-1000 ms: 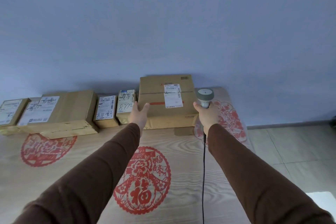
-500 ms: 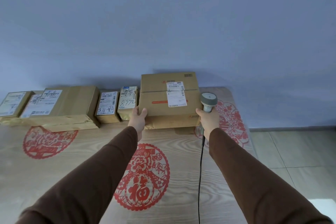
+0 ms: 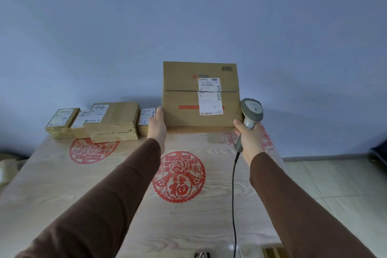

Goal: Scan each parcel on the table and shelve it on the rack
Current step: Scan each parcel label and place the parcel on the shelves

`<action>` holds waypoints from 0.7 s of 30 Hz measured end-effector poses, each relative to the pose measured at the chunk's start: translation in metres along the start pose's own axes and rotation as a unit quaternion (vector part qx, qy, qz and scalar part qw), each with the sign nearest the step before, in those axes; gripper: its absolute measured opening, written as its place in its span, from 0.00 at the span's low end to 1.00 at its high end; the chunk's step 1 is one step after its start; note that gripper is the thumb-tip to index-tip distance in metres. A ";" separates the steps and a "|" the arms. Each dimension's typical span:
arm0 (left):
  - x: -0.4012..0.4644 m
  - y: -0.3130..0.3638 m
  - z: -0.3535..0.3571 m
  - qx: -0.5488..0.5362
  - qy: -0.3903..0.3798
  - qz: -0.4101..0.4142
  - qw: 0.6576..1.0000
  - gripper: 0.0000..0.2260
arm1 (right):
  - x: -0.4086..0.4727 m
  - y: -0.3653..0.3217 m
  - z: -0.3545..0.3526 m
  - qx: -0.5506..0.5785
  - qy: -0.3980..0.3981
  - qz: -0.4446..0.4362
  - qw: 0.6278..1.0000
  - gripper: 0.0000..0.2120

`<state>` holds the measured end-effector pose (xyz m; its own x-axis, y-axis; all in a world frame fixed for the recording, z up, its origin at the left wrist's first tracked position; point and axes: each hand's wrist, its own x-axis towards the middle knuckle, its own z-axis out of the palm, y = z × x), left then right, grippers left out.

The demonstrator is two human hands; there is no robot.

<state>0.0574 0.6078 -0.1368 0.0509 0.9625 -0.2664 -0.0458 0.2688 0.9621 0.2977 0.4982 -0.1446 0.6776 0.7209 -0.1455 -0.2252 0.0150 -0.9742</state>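
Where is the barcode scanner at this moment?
In the head view, the scanner is right of centre, gripped in the right hand, beside the lower right corner of the big parcel.

parcel label (image 3: 210, 96): "507 P604 304" | table cloth red medallion (image 3: 178, 176): "福" | other labels: unreadable

1. A makeshift parcel-sorting spot in a plain room: a bare blue wall (image 3: 188, 16) and tiled floor (image 3: 335, 178).
2. Against that wall stands a wood-grain table (image 3: 62, 184) with red paper-cut decals.
3. Labelled cardboard parcels (image 3: 113, 119) line the wall's foot; a corded barcode scanner (image 3: 251, 113) is held nearby.
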 end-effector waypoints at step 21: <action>-0.217 0.095 -0.122 -0.034 -0.210 0.138 0.967 0.40 | -0.216 -0.104 -0.036 0.040 -0.056 -0.131 0.989 0.12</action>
<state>-0.0796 0.4289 0.0053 0.4283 0.9017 0.0597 -0.1793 0.0200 0.9836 0.2001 0.3163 -0.0181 0.6387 0.7576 0.1344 -0.1097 0.2625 -0.9587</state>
